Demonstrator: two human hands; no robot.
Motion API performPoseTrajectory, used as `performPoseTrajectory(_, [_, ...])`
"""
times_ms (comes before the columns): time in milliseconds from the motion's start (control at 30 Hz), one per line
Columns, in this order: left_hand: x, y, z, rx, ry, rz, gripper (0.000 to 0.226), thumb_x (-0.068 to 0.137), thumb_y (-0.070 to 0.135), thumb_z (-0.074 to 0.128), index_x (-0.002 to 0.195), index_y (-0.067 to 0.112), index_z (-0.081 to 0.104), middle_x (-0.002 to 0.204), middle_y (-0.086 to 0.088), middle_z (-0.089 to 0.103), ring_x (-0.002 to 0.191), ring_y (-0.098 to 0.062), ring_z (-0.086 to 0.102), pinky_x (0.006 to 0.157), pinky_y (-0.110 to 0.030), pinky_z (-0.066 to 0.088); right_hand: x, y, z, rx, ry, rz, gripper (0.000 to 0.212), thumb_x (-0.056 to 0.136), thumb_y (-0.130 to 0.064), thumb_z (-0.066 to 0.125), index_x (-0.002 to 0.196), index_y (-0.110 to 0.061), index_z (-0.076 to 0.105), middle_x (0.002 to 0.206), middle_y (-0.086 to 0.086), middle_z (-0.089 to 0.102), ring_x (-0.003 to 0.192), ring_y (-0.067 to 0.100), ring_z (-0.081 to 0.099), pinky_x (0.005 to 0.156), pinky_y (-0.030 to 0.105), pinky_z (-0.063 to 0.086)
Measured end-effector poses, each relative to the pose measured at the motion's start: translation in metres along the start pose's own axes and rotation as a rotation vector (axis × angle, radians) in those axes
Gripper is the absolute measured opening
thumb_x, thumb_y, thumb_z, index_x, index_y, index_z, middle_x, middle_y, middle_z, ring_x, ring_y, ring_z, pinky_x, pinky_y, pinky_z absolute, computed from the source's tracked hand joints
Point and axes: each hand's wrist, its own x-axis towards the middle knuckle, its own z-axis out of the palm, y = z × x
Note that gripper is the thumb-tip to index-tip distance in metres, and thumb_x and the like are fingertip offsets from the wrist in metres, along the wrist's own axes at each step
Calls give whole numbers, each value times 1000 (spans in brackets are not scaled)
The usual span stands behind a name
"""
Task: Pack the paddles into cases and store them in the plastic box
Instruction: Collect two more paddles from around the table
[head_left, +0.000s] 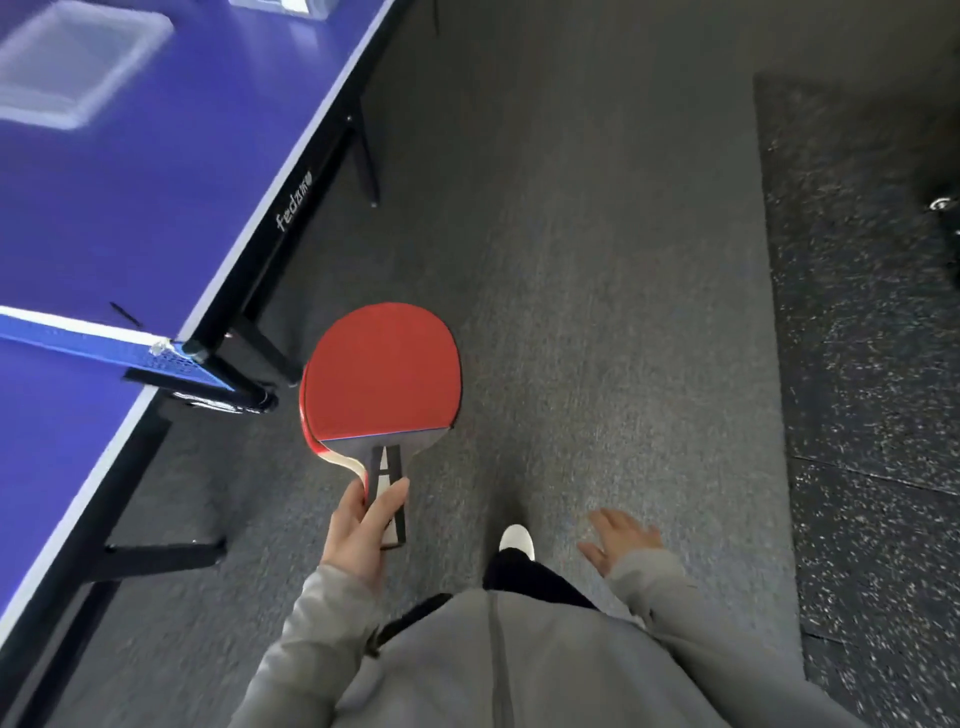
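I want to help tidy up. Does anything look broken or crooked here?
Nothing looks broken. The left hand holds two paddles stacked a bit crooked: the lower one peeks out at the left edge. The right hand is empty.

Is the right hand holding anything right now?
No, the right hand is spread open and empty above the carpet, while the left hand grips the red paddle by its handle.
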Motion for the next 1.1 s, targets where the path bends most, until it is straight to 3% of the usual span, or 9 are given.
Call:
performPoseTrajectory(233, [65, 41, 62, -26, 20, 34, 6, 85, 13, 62, 82, 14, 57, 57, 11, 61, 53, -3, 58, 60, -26, 43, 60, 48, -83, -28, -49, 80, 57, 97, -49, 34, 146, -26, 21, 155, -4, 21, 142, 18, 22, 113, 47, 19])
performPoseTrajectory(333, [98, 62, 77, -21, 44, 8, 21, 68, 23, 76, 79, 17, 60, 60, 9, 61, 56, -6, 58, 64, -28, 43, 95, 45, -122, -68, -58, 62, 59, 97, -50, 33, 147, -24, 19, 157, -4, 18, 143, 18, 21, 114, 44, 19])
performPoseTrajectory(467, [157, 98, 89, -41, 119, 13, 35, 56, 38, 74, 76, 15, 57, 66, -1, 53, 63, -15, 50, 65, -32, 39, 157, 11, -185, -116, -70, 35, 59, 98, -49, 31, 149, -22, 16, 158, -2, 15, 144, 20, 18, 115, 46, 17])
performPoseTrajectory(667, [248, 158, 87, -138, 196, 48, 14, 83, 12, 65, 78, 13, 52, 68, -3, 45, 63, -15, 42, 61, -32, 34, 232, -60, -279, -166, -48, -43, 59, 98, -48, 30, 149, -22, 15, 158, 0, 15, 143, 22, 23, 114, 45, 23])
performPoseTrajectory(800, [298, 204, 77, -166, 222, 81, 18, 74, 17, 70, 78, 14, 52, 67, -1, 48, 59, -12, 45, 61, -30, 36, 276, -115, -343, -167, -9, -116, 59, 98, -48, 30, 149, -24, 14, 159, -1, 10, 145, 21, 15, 116, 49, 14])
performPoseTrajectory(933, [332, 224, 70, -215, 300, 116, 13, 88, 11, 58, 77, 15, 53, 57, 6, 56, 50, -5, 53, 51, -21, 44, 309, -158, -389, -236, 24, -222, 59, 98, -47, 30, 150, -27, 11, 160, -4, 1, 147, 18, 2, 117, 50, 7])
performPoseTrajectory(1100, [368, 243, 62, -302, 445, 112, 14, 89, 12, 56, 76, 14, 53, 53, 8, 55, 47, -2, 53, 48, -18, 46, 358, -211, -440, -358, 38, -369, 60, 98, -48, 29, 150, -30, 5, 159, -6, -8, 147, 18, -3, 117, 50, 4])
